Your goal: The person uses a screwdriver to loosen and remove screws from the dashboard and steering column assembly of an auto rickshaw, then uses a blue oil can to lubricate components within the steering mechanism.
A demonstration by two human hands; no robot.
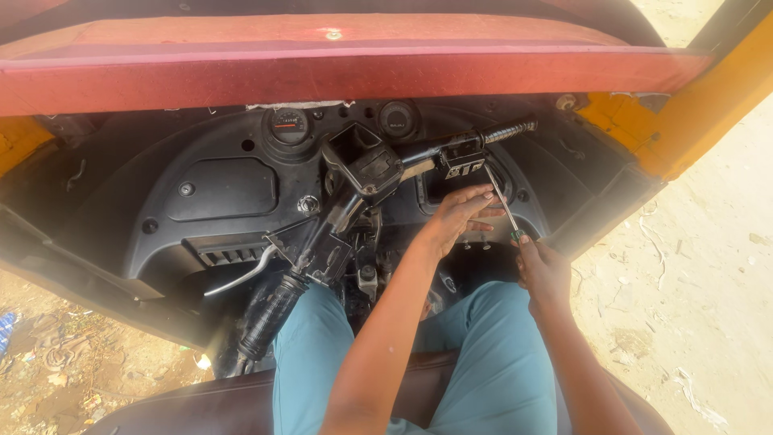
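I sit inside a small vehicle facing a black handlebar [378,173] that is turned steeply, its left grip low and its right grip high. My right hand [543,270] grips the green handle of a screwdriver [501,201], whose shaft points up at the switch housing [463,159] near the right grip. My left hand [459,216] reaches across, fingers curled against the shaft just under that housing.
A black dashboard [225,193] with two round gauges [288,126] lies behind the bar. A red windscreen frame [338,68] runs overhead, with yellow body panels [708,105] at the sides. A brake lever [241,278] sticks out low left. Sandy ground [692,266] lies right.
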